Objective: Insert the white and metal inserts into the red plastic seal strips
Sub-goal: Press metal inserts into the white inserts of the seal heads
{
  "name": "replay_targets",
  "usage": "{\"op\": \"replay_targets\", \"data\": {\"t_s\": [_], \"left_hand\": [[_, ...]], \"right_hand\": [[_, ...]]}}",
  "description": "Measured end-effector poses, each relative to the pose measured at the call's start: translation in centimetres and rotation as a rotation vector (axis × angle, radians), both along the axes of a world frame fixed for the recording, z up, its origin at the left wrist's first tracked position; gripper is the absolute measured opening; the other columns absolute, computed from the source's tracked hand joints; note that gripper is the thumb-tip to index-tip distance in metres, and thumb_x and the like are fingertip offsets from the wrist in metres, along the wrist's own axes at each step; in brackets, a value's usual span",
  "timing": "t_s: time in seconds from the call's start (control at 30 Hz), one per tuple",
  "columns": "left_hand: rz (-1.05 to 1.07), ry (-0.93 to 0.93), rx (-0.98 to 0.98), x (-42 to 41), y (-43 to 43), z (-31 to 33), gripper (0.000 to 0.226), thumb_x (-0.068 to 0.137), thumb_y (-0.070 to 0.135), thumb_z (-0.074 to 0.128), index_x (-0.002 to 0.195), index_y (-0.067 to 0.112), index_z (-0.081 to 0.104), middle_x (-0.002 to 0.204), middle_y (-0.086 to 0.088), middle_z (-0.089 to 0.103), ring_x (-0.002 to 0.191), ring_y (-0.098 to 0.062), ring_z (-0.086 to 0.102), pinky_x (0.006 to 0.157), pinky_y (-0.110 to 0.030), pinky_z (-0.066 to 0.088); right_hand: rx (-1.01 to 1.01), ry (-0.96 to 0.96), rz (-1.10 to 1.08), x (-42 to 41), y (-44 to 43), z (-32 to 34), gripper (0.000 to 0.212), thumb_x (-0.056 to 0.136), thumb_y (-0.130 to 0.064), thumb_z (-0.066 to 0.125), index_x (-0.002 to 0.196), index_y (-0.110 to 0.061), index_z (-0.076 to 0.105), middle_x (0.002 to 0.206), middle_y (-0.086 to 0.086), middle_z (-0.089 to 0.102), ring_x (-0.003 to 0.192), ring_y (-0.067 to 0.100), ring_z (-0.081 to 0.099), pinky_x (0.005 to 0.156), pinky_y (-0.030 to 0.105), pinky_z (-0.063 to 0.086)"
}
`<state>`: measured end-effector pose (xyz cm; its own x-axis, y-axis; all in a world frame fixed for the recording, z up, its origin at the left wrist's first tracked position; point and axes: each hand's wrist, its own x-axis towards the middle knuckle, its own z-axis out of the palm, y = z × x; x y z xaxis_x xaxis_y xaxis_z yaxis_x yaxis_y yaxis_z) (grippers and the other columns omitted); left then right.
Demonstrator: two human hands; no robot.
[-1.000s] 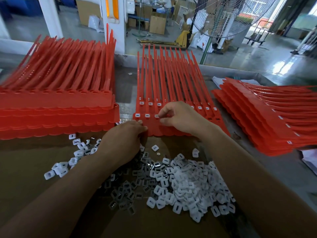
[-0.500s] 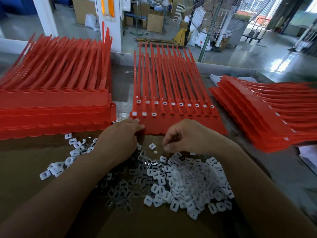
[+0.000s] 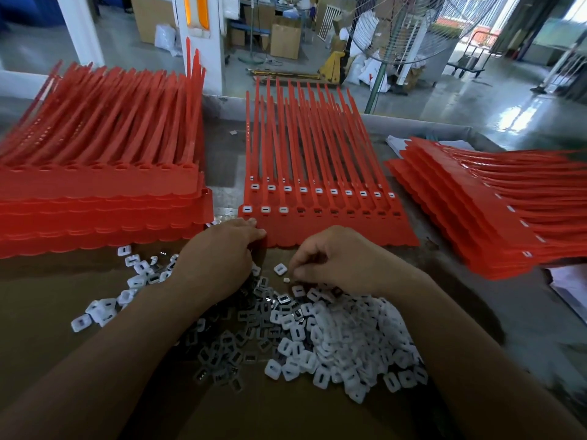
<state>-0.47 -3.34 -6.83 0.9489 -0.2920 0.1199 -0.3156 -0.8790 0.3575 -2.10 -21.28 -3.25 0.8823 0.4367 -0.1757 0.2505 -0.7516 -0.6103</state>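
The middle sheet of red seal strips (image 3: 333, 230) lies flat in front of me. Its front row holds three white inserts (image 3: 265, 209) at the left, and dark open sockets run to the right of them. The row behind shows a white insert in every socket. A loose pile of white and metal inserts (image 3: 333, 338) covers the brown cardboard near me. My left hand (image 3: 219, 258) rests its fingertips on the sheet's near left corner. My right hand (image 3: 336, 258) is curled over the pile's far edge and pinches at an insert with thumb and fingertips.
A tall stack of red strip sheets (image 3: 101, 201) stands at the left. Another stack (image 3: 476, 211), fitted with inserts, lies fanned at the right. A few stray inserts (image 3: 104, 309) lie left of my arm. Behind the table stand a floor fan (image 3: 400, 30) and a white post.
My right hand has come back from the front row of sockets to the insert pile. My left hand has stayed on the sheet's corner.
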Motion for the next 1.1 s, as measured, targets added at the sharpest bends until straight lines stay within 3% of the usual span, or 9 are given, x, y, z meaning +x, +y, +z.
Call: {"op": "replay_targets", "data": {"t_s": [0.13, 0.3, 0.43, 0.57, 0.8, 0.9, 1.1], "left_hand": [[0.003, 0.001, -0.011, -0.1, 0.0, 0.1, 0.052, 0.086, 0.004, 0.041, 0.133, 0.025, 0.044, 0.146, 0.006, 0.032, 0.135, -0.009, 0.026, 0.109, -0.026, 0.02], [0.001, -0.003, -0.012, -0.1, 0.0, 0.2, 0.052, 0.085, 0.004, 0.041, 0.133, 0.025, 0.044, 0.146, 0.006, 0.033, 0.134, -0.009, 0.027, 0.109, -0.027, 0.022], [0.006, -0.001, -0.011, -0.1, 0.0, 0.1, 0.052, 0.086, 0.004, 0.04, 0.133, 0.026, 0.043, 0.146, 0.007, 0.032, 0.134, -0.009, 0.027, 0.108, -0.027, 0.022], [0.008, -0.003, -0.013, 0.0, -0.1, 0.2, 0.052, 0.085, 0.004, 0.041, 0.133, 0.025, 0.044, 0.146, 0.007, 0.033, 0.134, -0.01, 0.028, 0.108, -0.027, 0.023], [0.006, -0.005, 0.001, 0.0, 0.0, 0.2, 0.052, 0.086, 0.005, 0.04, 0.133, 0.026, 0.043, 0.146, 0.007, 0.032, 0.134, -0.01, 0.027, 0.108, -0.026, 0.021], [0.006, 0.0, 0.001, -0.1, 0.0, 0.2, 0.052, 0.086, 0.004, 0.04, 0.133, 0.025, 0.043, 0.146, 0.006, 0.032, 0.134, -0.01, 0.027, 0.108, -0.026, 0.021], [0.006, -0.002, -0.002, -0.2, 0.1, 0.2, 0.051, 0.086, 0.005, 0.04, 0.133, 0.026, 0.043, 0.146, 0.007, 0.031, 0.134, -0.009, 0.026, 0.108, -0.025, 0.021]], "right_hand": [[0.022, -0.045, -0.119, 0.5, -1.4, 0.7, 0.005, 0.085, -0.022, 0.064, 0.085, -0.022, 0.068, 0.077, -0.017, 0.064, 0.071, -0.006, 0.06, 0.057, 0.006, 0.046], [-0.003, 0.038, -0.14, 0.6, -3.0, 1.1, 0.013, 0.078, -0.014, 0.071, 0.077, -0.027, 0.069, 0.074, -0.011, 0.066, 0.068, -0.004, 0.059, 0.059, 0.01, 0.045], [-0.041, 0.113, -0.071, 0.7, -2.9, 1.0, 0.016, 0.075, -0.012, 0.074, 0.078, -0.027, 0.07, 0.077, -0.011, 0.068, 0.074, -0.001, 0.062, 0.076, 0.017, 0.05], [-0.129, 0.106, -0.001, 0.6, -2.1, 0.7, 0.021, 0.075, -0.015, 0.074, 0.068, -0.032, 0.065, 0.064, -0.02, 0.061, 0.061, -0.011, 0.055, 0.059, 0.008, 0.044], [-0.213, 0.076, 0.049, 0.3, -1.7, 0.8, 0.016, 0.08, -0.015, 0.069, 0.074, -0.027, 0.061, 0.077, -0.016, 0.056, 0.07, -0.002, 0.053, 0.063, 0.016, 0.047], [-0.228, 0.079, 0.07, 0.2, -1.8, 0.9, 0.011, 0.083, -0.016, 0.066, 0.08, -0.024, 0.06, 0.083, -0.014, 0.056, 0.078, 0.004, 0.056, 0.071, 0.025, 0.054], [-0.121, 0.061, 0.032, 0.4, -2.4, 0.8, 0.013, 0.087, -0.017, 0.061, 0.08, -0.026, 0.057, 0.08, -0.012, 0.058, 0.076, 0.004, 0.056, 0.066, 0.018, 0.044]]}}
